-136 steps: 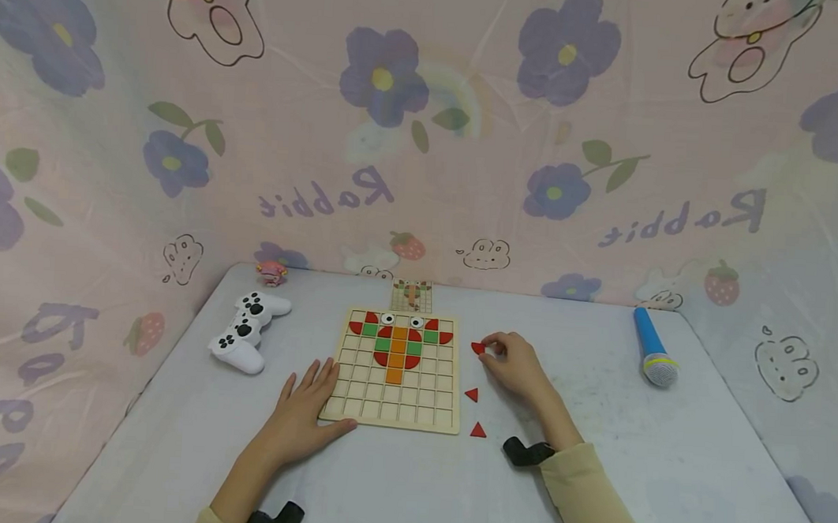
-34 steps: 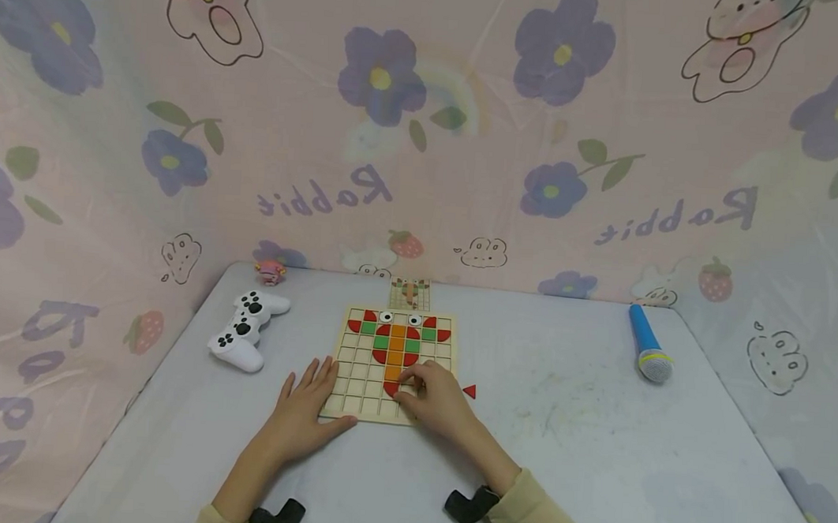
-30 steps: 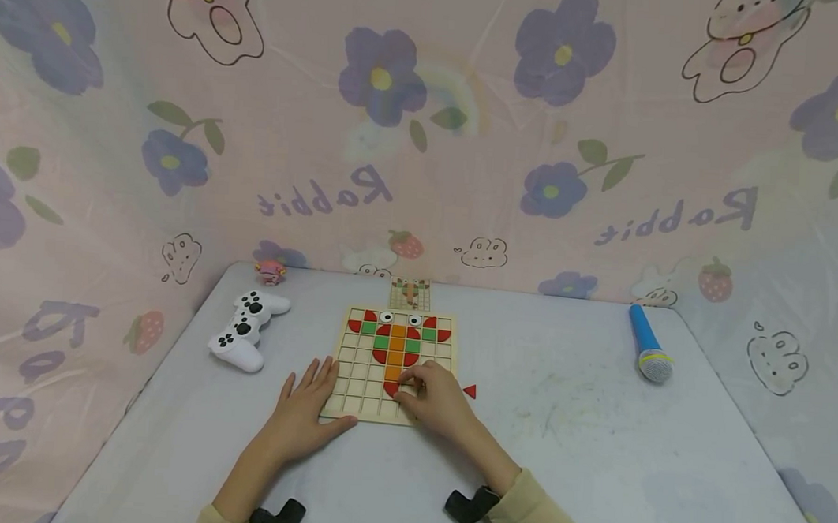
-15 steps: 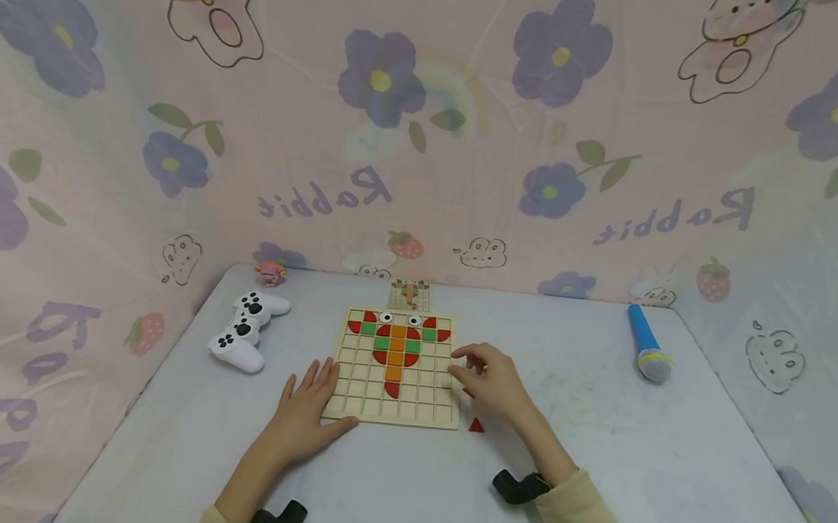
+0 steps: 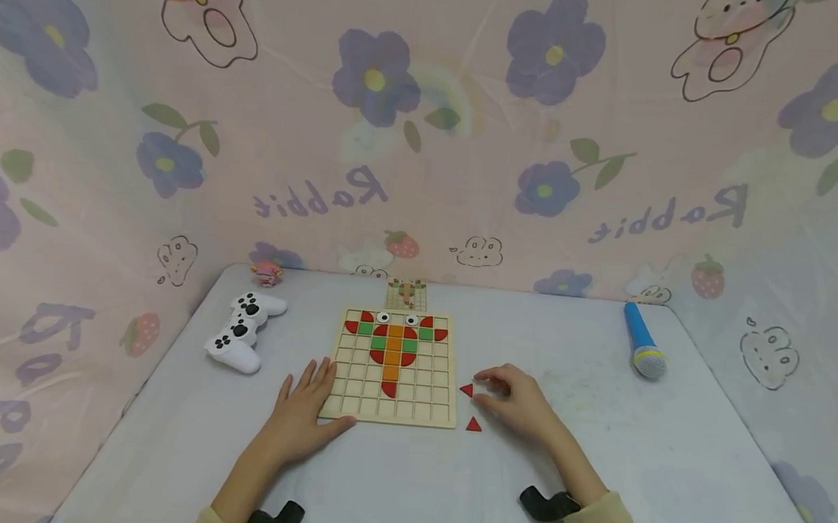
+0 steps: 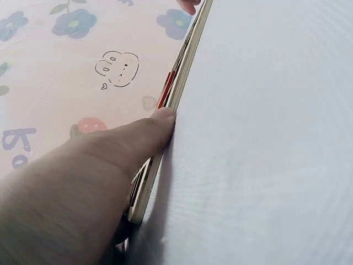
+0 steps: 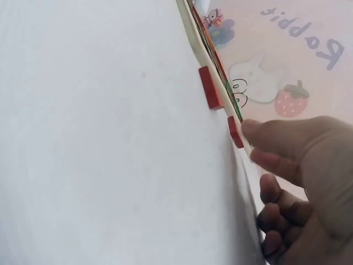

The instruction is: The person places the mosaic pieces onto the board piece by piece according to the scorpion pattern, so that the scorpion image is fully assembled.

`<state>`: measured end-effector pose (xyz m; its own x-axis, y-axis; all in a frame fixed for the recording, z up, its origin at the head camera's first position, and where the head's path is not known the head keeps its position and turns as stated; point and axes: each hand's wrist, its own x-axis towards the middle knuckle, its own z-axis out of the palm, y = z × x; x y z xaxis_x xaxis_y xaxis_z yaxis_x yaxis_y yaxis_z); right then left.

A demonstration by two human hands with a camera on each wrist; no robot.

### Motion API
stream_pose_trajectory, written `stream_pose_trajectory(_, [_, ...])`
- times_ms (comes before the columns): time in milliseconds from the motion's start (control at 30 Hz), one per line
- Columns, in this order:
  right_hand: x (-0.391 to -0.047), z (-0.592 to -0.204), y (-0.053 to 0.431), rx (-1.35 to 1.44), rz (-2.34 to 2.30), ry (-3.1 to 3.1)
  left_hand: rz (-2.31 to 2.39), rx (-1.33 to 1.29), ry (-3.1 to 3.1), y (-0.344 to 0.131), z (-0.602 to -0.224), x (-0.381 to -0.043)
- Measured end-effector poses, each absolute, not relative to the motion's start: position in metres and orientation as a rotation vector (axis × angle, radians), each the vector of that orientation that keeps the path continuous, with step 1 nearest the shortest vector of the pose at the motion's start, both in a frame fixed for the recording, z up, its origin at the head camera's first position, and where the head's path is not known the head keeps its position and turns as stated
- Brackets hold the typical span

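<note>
On the table lies a square wooden grid board (image 5: 418, 408) with red, green and orange pieces and two eye pieces set in it. My left hand (image 5: 304, 417) rests at the board's left edge, fingers spread; in the left wrist view its thumb (image 6: 149, 132) touches the rim. To the right of the board, my right hand (image 5: 521, 401) has thumb and forefinger apart beside a red triangle piece (image 5: 467, 390), with no clear pinch. Nearer me is another red triangle piece (image 5: 474, 425). A red quarter-round piece (image 5: 388, 389) sits below the orange column.
A small pattern card (image 5: 406, 295) stands behind the board. To the left are a white game controller (image 5: 245, 331) and a small pink figure (image 5: 267, 273). A blue toy microphone (image 5: 644, 344) lies at the right. Printed cloth hangs around the table.
The red quarter-round piece, held beside the board earlier, now sits in the grid. My right hand has left it and moved right to the upper triangle. The left hand stays put.
</note>
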<state>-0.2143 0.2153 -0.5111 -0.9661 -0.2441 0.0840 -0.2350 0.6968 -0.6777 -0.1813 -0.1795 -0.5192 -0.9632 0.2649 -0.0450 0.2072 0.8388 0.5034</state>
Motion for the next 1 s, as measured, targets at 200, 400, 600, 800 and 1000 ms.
stream_pose_trajectory(200, [-0.21, -0.519, 0.212, -0.429, -1.107, 2.932, 0.821, 0.358, 2.901, -0.177, -0.522, -0.179])
stream_pose_trajectory(400, [-0.21, -0.525, 0.207, -0.452, -1.078, 3.012, 0.778, 0.355, 2.904, -0.179, -0.526, -0.181])
stream_pose_trajectory(600, [-0.211, -0.526, 0.205, -0.45, -1.078, 3.036, 0.775, 0.358, 2.9, -0.18, -0.524, -0.183])
stream_pose_trajectory(800, [-0.212, -0.527, 0.206, -0.482, -1.083, 3.047, 0.786, 0.356, 2.909, -0.179, -0.523, -0.182])
stream_pose_trajectory(1000, [-0.213, -0.531, 0.21, -0.533, -1.143, 3.047, 0.781, 0.358, 2.908, -0.179, -0.523, -0.182])
